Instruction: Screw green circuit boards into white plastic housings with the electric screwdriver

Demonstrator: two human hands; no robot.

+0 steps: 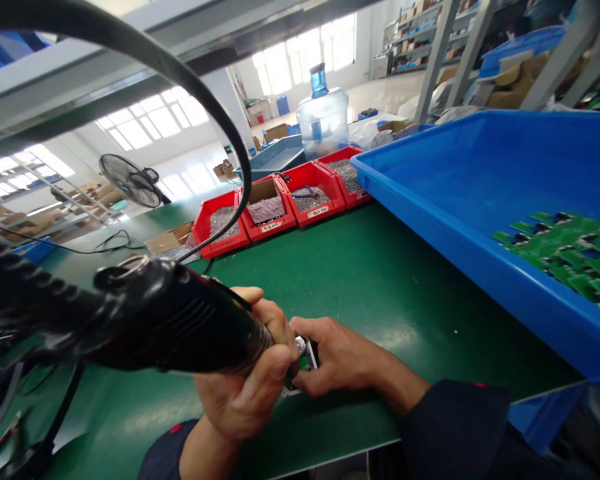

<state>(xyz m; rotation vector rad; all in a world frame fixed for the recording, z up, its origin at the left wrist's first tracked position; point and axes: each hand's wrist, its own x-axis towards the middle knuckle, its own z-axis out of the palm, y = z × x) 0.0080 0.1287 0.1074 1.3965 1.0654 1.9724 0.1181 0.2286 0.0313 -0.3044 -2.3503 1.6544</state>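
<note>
My left hand (240, 393) is wrapped round the lower end of a black electric screwdriver (195, 320), whose body slants up to the left. A thick coiled cord (35, 293) runs off its far end. Its tip is hidden behind my fingers, close to a small green circuit board in a pale frame (309, 357). That board is pinched by my right hand (340, 357) between thumb and fingers, low over the green bench top (370, 280). Part of the board is covered by both hands, so I cannot tell whether the tip touches it.
Red bins (315, 212) of small metal parts line the back of the bench. A large blue tray (430, 233) with several green circuit boards (575, 260) takes up the right. A black cable (230, 127) arches overhead. Pliers (7, 433) lie at lower left.
</note>
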